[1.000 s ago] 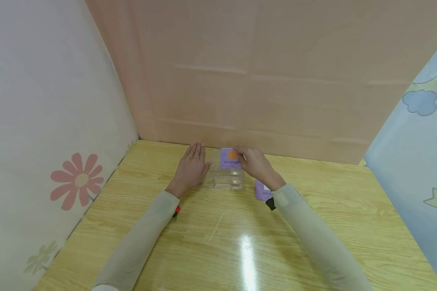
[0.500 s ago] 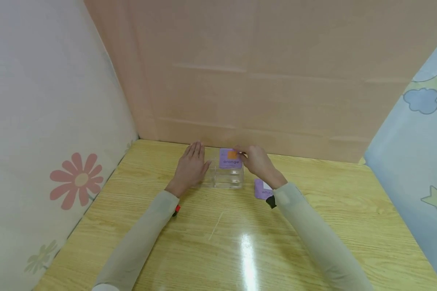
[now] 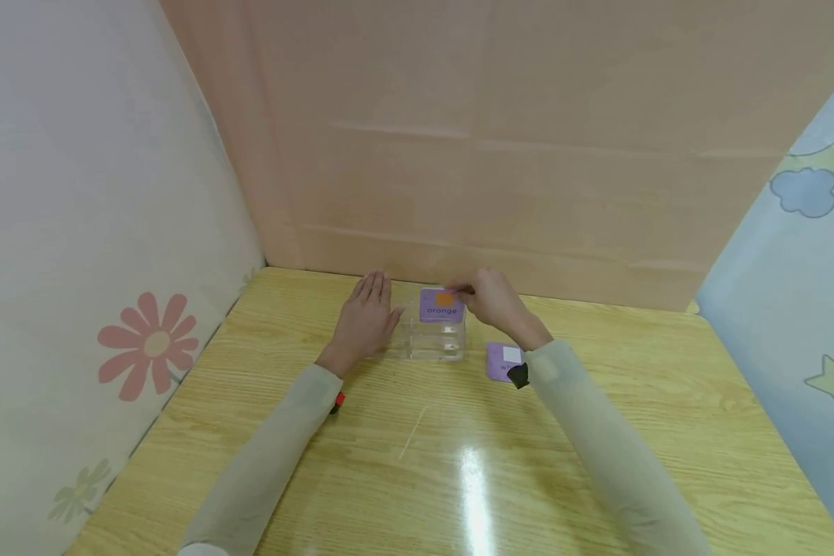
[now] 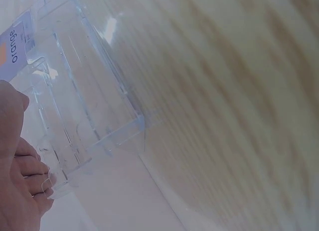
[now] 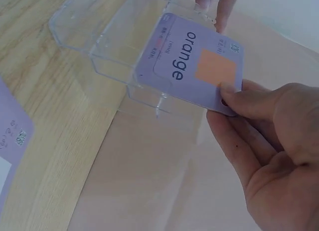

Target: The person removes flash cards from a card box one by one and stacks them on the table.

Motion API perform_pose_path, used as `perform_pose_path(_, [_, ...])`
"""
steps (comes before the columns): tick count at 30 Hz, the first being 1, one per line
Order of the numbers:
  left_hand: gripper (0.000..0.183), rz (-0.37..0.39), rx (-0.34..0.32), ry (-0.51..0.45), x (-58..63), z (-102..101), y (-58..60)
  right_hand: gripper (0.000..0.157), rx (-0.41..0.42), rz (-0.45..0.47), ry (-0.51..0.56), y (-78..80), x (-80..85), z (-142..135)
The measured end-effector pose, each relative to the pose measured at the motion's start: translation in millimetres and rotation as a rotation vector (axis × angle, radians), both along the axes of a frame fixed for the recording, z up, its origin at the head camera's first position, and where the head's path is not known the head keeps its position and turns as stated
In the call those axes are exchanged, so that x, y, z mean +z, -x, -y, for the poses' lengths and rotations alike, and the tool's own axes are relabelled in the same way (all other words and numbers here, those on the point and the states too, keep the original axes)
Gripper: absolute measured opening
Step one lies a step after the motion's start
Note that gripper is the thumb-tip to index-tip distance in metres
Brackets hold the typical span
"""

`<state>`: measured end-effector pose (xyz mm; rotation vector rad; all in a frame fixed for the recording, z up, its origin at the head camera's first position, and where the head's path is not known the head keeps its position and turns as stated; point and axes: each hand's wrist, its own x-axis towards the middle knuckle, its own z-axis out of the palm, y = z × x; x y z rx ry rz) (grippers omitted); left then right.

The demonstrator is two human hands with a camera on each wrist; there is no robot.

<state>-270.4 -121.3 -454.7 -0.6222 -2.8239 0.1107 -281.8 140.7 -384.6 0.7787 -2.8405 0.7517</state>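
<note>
Between thumb and fingers, my right hand [image 3: 489, 300] pinches a purple flashcard [image 5: 192, 54] by its corner; it shows an orange square and the word "orange". The card's lower edge is in the back tier of a clear plastic stepped rack [image 3: 436, 347]. My left hand [image 3: 367, 315] rests on the rack's left part with straight fingers and hides much of it. In the left wrist view, its fingertips [image 4: 42, 183] lie at the rack's end. A second purple card [image 3: 498, 363], with a white square, lies to the right of the rack, partly covered by the right wrist's black strap.
The wooden table [image 3: 403, 479] carries the rack near its back edge. Behind it rises a brown paper-like panel [image 3: 459, 154]. A flower-printed wall panel [image 3: 146, 232] stands at the left, and a blue panel with a cloud and star [image 3: 806, 301] at the right.
The orange card has moved slightly down into the rack's back tier. My right wrist has lifted and turned a little, baring more of the white-square card. The left hand has stayed in place.
</note>
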Motion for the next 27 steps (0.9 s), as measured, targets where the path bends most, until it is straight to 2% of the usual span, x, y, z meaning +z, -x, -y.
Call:
perform_pose_path(14, [0.073,-0.019,-0.011,-0.012,-3.2,-1.5,1.1,0.021,0.010,0.070,-0.018,2.8,4.8,-4.2])
perform_pose_path(22, [0.073,-0.038,-0.006,-0.011,-3.6,-1.5,3.0,0.019,0.035,0.059,-0.040,2.2,7.6,-1.4])
perform_pose_path(27, [0.073,-0.020,-0.010,-0.030,-3.9,-1.2,3.3,0.019,0.041,0.060,-0.018,1.9,5.4,-1.1])
